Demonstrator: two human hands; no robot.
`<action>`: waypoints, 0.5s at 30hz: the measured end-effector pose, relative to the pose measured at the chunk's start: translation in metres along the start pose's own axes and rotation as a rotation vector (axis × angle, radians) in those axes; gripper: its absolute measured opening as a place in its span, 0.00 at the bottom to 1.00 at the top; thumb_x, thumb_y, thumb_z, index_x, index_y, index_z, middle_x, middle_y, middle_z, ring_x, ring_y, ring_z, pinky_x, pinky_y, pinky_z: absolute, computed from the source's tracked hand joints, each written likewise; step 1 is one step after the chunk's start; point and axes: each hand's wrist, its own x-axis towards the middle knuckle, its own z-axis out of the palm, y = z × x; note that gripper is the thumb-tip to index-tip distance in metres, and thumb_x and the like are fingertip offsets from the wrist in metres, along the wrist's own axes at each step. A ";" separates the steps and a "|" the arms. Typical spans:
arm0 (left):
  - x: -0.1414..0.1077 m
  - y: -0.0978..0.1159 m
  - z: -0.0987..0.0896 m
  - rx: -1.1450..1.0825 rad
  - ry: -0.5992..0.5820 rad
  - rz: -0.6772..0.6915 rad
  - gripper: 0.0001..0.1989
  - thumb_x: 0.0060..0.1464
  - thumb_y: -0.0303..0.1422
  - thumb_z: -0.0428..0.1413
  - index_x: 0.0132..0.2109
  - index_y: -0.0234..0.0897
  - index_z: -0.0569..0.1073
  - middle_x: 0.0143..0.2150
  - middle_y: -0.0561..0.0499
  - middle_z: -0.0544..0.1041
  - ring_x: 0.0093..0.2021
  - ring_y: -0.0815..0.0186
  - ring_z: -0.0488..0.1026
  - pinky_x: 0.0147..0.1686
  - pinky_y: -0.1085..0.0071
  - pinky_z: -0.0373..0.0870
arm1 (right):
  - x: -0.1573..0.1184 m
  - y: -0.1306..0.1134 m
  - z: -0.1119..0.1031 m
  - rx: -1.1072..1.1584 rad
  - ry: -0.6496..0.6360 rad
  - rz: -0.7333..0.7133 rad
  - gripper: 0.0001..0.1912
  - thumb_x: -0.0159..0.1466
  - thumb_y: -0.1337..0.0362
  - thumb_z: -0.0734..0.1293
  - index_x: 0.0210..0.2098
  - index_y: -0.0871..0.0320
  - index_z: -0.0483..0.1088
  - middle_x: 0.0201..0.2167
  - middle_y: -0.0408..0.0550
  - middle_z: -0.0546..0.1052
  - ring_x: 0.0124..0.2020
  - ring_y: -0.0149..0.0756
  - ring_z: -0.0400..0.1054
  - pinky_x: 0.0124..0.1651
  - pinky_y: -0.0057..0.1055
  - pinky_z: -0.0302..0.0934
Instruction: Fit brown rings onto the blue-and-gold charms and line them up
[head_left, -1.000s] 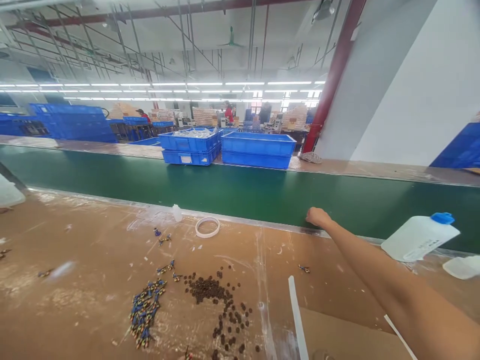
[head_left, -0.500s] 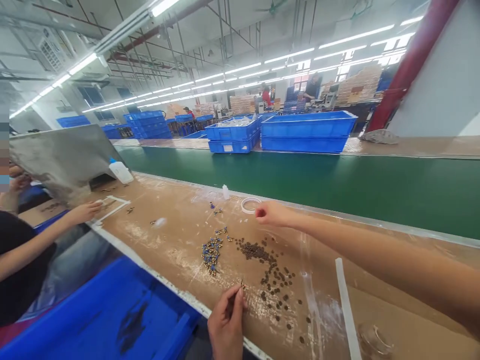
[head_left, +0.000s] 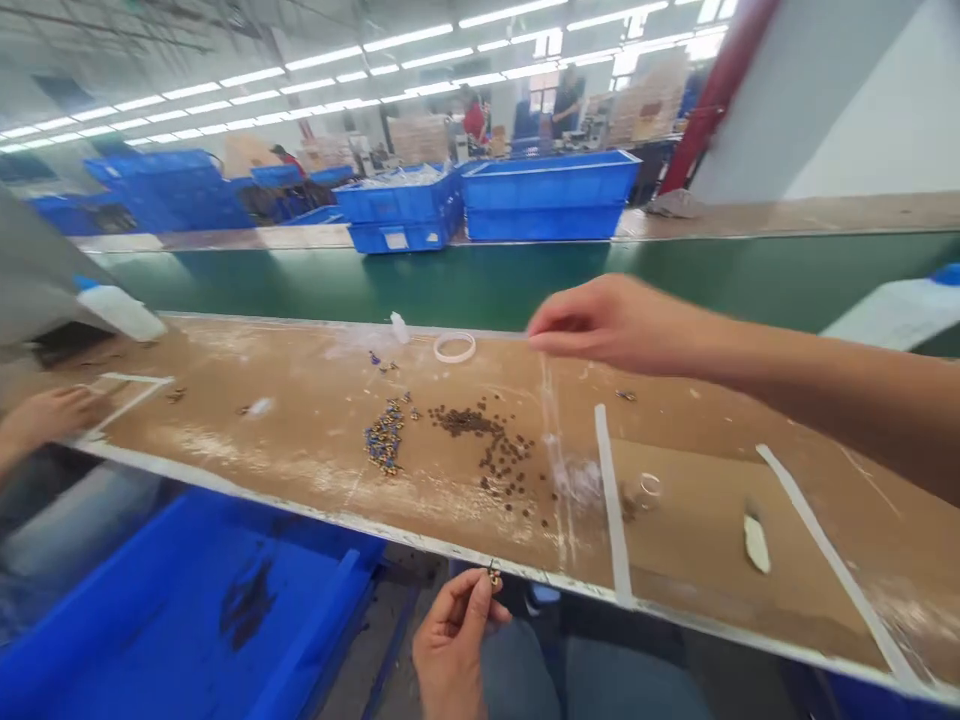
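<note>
Gold-tone pc (head_left: pixel 495 579) pinched in L hand (head_left: pixel 454 638) (R hand (head_left: pixel 619 322) aloft).

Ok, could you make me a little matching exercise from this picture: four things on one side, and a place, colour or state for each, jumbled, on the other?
Things:
1. Left hand
2. Flat ring
3. Dark round pieces
4. Blue crates at the back

Places, colours and states:
A. Heaped and scattered, right of the blue-and-gold pieces
B. Standing beyond the green strip
C. White, lying near the small white bottle
D. Pinching a small item between thumb and fingers

Right pairs: 1-D, 2-C, 3-A, 4-B.
</note>
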 end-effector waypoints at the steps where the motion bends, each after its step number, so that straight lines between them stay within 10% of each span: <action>1: -0.006 -0.003 0.003 0.002 -0.025 -0.030 0.18 0.35 0.41 0.72 0.31 0.32 0.81 0.26 0.48 0.82 0.20 0.71 0.73 0.24 0.76 0.75 | -0.030 0.013 -0.010 -0.033 0.099 0.063 0.12 0.64 0.56 0.66 0.33 0.57 0.77 0.24 0.37 0.72 0.27 0.27 0.63 0.35 0.27 0.56; 5: -0.018 -0.012 0.013 -0.001 -0.082 -0.073 0.17 0.34 0.38 0.73 0.30 0.32 0.80 0.25 0.49 0.81 0.21 0.70 0.75 0.25 0.76 0.75 | -0.151 0.079 0.001 -0.219 0.802 0.575 0.20 0.61 0.40 0.62 0.37 0.46 0.76 0.29 0.43 0.75 0.28 0.35 0.64 0.32 0.36 0.54; 9: -0.019 -0.018 0.017 0.029 -0.125 -0.101 0.16 0.34 0.36 0.73 0.30 0.32 0.80 0.26 0.49 0.81 0.25 0.66 0.78 0.29 0.73 0.79 | -0.224 0.143 0.060 -0.096 0.707 0.889 0.31 0.48 0.29 0.59 0.30 0.48 0.71 0.26 0.51 0.75 0.26 0.45 0.67 0.28 0.43 0.59; 15: -0.018 -0.024 0.022 0.055 -0.138 -0.090 0.16 0.37 0.36 0.72 0.32 0.31 0.79 0.29 0.48 0.82 0.29 0.64 0.81 0.35 0.70 0.80 | -0.247 0.174 0.113 -0.121 0.527 0.943 0.34 0.45 0.27 0.59 0.31 0.49 0.70 0.31 0.54 0.75 0.34 0.54 0.71 0.34 0.48 0.62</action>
